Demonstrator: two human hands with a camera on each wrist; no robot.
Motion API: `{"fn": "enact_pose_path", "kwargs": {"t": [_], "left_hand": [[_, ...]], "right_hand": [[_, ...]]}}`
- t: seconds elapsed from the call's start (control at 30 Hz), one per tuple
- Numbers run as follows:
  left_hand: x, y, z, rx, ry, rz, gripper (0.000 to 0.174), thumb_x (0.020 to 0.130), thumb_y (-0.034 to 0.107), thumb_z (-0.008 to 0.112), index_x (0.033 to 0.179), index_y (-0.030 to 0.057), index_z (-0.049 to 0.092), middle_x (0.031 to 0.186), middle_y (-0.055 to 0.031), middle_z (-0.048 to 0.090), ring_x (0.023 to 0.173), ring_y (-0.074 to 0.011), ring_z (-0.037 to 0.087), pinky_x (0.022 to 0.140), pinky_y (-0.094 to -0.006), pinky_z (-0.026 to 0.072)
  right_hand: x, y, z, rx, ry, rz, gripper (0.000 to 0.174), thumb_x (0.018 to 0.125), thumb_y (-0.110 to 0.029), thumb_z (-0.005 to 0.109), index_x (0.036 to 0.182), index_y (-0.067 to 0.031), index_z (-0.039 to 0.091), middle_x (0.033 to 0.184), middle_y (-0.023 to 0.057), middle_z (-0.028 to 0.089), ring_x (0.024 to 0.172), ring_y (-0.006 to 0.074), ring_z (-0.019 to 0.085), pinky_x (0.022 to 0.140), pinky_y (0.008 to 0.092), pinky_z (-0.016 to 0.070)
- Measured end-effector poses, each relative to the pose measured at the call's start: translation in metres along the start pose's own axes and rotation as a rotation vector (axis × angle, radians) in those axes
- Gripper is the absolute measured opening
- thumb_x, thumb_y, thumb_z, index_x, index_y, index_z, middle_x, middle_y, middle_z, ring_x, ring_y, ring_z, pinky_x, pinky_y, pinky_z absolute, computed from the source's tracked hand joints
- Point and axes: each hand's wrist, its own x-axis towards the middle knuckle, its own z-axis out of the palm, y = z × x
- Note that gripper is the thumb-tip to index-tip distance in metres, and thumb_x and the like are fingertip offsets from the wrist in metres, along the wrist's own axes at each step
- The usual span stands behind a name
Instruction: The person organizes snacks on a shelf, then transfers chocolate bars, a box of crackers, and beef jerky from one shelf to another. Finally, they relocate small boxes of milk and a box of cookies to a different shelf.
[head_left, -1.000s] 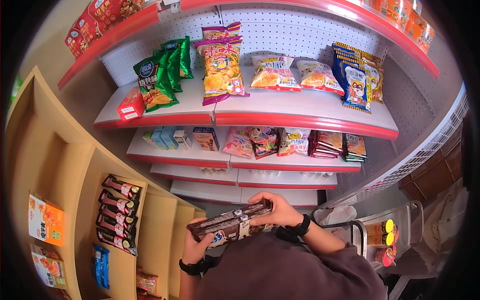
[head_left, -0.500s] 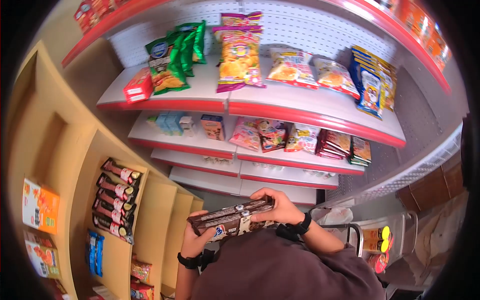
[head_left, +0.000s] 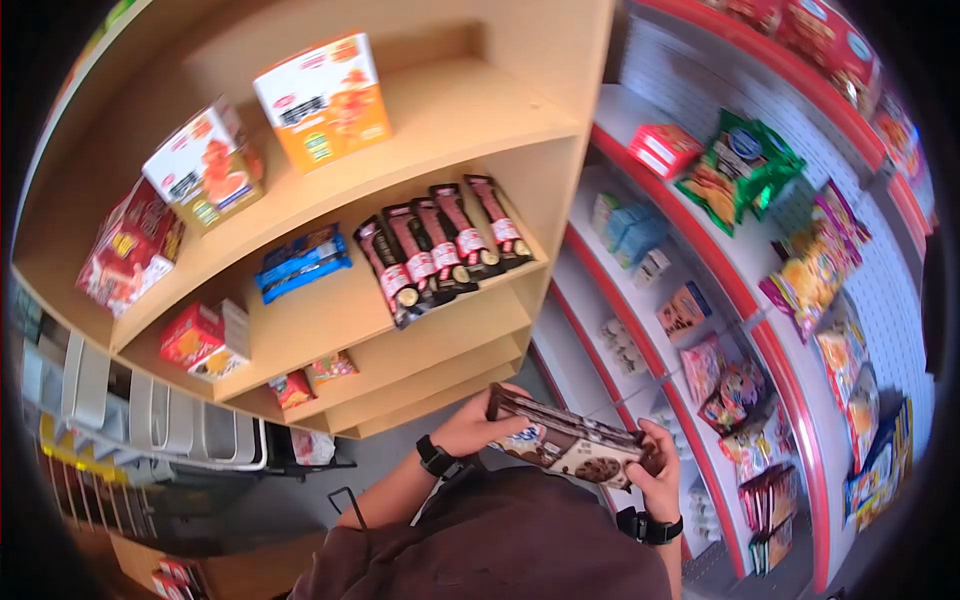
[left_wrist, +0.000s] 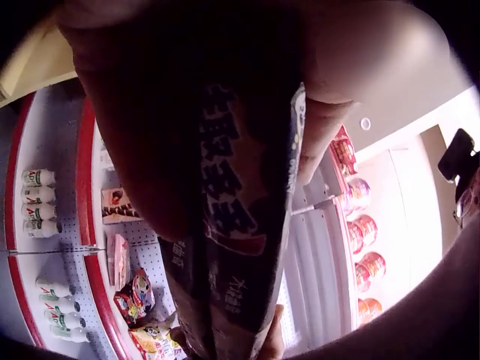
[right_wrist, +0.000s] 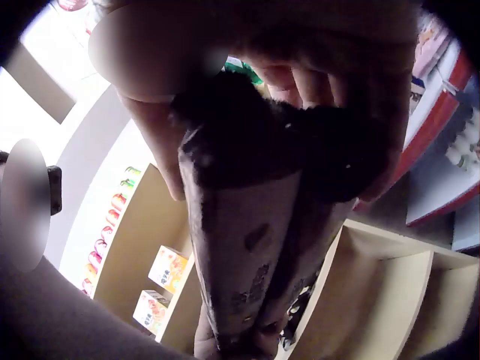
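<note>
Both hands [head_left: 472, 426] [head_left: 657, 475] hold a brown cookie pack [head_left: 568, 441] above gray floor [head_left: 388, 460], before wooden shelves [head_left: 450, 110] and white shelves [head_left: 752, 250].

Head cam's above L hand [head_left: 472, 424] + R hand [head_left: 656, 482], facing fwd/down; wrist cams v. close, along pack [head_left: 565, 445]; all share it.

Pack [head_left: 560, 446] you hold: dark brown, its pale front patterned with brown cookies.
Your shirt [head_left: 480, 540]: plain dark brown.
Your wristbands [head_left: 438, 457]: black.
Wooden shelf [head_left: 450, 105]: light tan.
Rightmost box [head_left: 322, 102] along its upper front edge: white above, orange below.
Slim packets [head_left: 437, 248] near its right edge: black and pink.
Flat packet [head_left: 303, 263] left of those: bright blue.
Metal shelf [head_left: 765, 247]: whitish, edged in red.
Bag [head_left: 738, 170] by its left edge: glossy green.
</note>
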Motion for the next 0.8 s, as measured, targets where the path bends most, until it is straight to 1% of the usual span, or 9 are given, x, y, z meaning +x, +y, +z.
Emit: {"fn": "enact_pose_path", "kwargs": {"t": [0.07, 0.17, 0.23, 0.3, 0.4, 0.47, 0.57, 0.7, 0.8], "left_hand": [[-0.019, 0.007, -0.024, -0.084, 0.124, -0.018, 0.050, 0.095, 0.016, 0.073, 0.135, -0.0003, 0.049, 0.122, -0.0081, 0.065, 0.114, -0.0151, 0.061, 0.099, -0.0323, 0.0505], [-0.049, -0.014, -0.082, -0.107, 0.548, 0.133, 0.057, 0.095, 0.017, 0.074, 0.141, -0.0012, 0.045, 0.129, -0.0113, 0.062, 0.117, -0.0184, 0.061, 0.100, -0.0333, 0.0507], [-0.074, 0.006, -0.112, -0.260, 0.713, 0.195, 0.065, 0.093, 0.020, 0.075, 0.144, -0.0038, 0.043, 0.133, -0.0136, 0.060, 0.117, -0.0199, 0.061, 0.100, -0.0340, 0.0507], [-0.096, 0.019, -0.153, -0.098, 0.890, 0.266, 0.063, 0.093, 0.021, 0.076, 0.141, -0.0063, 0.045, 0.129, -0.0127, 0.062, 0.115, -0.0199, 0.063, 0.099, -0.0342, 0.0509], [-0.121, 0.034, -0.212, 0.060, 1.006, 0.287, 0.055, 0.093, 0.022, 0.075, 0.134, -0.0066, 0.052, 0.123, -0.0126, 0.067, 0.110, -0.0205, 0.065, 0.098, -0.0347, 0.0509], [-0.126, 0.050, -0.230, 0.158, 1.065, 0.326, 0.053, 0.094, 0.024, 0.075, 0.132, -0.0057, 0.055, 0.123, -0.0142, 0.069, 0.109, -0.0211, 0.066, 0.098, -0.0351, 0.0513], [-0.133, 0.050, -0.274, 0.117, 1.082, 0.320, 0.057, 0.093, 0.025, 0.076, 0.135, -0.0057, 0.054, 0.124, -0.0139, 0.068, 0.112, -0.0217, 0.066, 0.099, -0.0353, 0.0510], [-0.131, 0.051, -0.310, 0.209, 1.187, 0.275, 0.063, 0.090, 0.028, 0.079, 0.137, -0.0056, 0.052, 0.123, -0.0145, 0.068, 0.112, -0.0219, 0.066, 0.098, -0.0352, 0.0518], [-0.132, 0.044, -0.340, 0.237, 1.127, 0.205, 0.073, 0.088, 0.031, 0.081, 0.140, -0.0070, 0.048, 0.122, -0.0159, 0.068, 0.113, -0.0227, 0.066, 0.097, -0.0345, 0.0517]], "right_hand": [[0.008, 0.009, -0.005, 0.034, -0.089, 0.020, 0.074, 0.080, -0.010, 0.085, 0.142, -0.0008, 0.047, 0.120, 0.0098, 0.065, 0.103, 0.0168, 0.066, 0.089, 0.0305, 0.0533], [0.018, 0.007, 0.010, -0.077, -0.081, 0.045, 0.065, 0.086, -0.013, 0.079, 0.141, -0.0009, 0.048, 0.120, 0.0120, 0.067, 0.098, 0.0192, 0.069, 0.089, 0.0325, 0.0548], [0.022, 0.014, 0.010, -0.112, -0.091, 0.040, 0.059, 0.088, -0.009, 0.076, 0.139, -0.0007, 0.049, 0.118, 0.0132, 0.068, 0.093, 0.0195, 0.071, 0.087, 0.0347, 0.0573], [0.024, 0.016, 0.014, -0.127, -0.089, 0.074, 0.055, 0.089, -0.007, 0.075, 0.138, -0.0008, 0.050, 0.117, 0.0126, 0.069, 0.092, 0.0190, 0.071, 0.088, 0.0344, 0.0576], [0.026, 0.020, 0.018, -0.105, -0.096, 0.124, 0.053, 0.088, 0.002, 0.074, 0.136, -0.0015, 0.051, 0.114, 0.0105, 0.070, 0.092, 0.0142, 0.068, 0.087, 0.0284, 0.0550], [0.028, 0.021, 0.021, -0.119, -0.093, 0.129, 0.052, 0.088, 0.002, 0.074, 0.135, -0.0014, 0.051, 0.112, 0.0102, 0.070, 0.092, 0.0136, 0.068, 0.086, 0.0283, 0.0551], [0.032, 0.026, 0.027, -0.129, -0.091, 0.128, 0.051, 0.089, 0.003, 0.073, 0.135, -0.0013, 0.052, 0.110, 0.0098, 0.071, 0.092, 0.0130, 0.068, 0.086, 0.0283, 0.0554], [0.036, 0.034, 0.033, -0.126, -0.093, 0.136, 0.049, 0.089, 0.004, 0.072, 0.134, -0.0013, 0.052, 0.108, 0.0093, 0.071, 0.092, 0.0130, 0.068, 0.085, 0.0285, 0.0560], [0.039, 0.041, 0.038, -0.173, -0.095, 0.099, 0.044, 0.092, -0.002, 0.069, 0.133, 0.0001, 0.053, 0.107, 0.0107, 0.071, 0.088, 0.0165, 0.071, 0.083, 0.0327, 0.0594]]}}
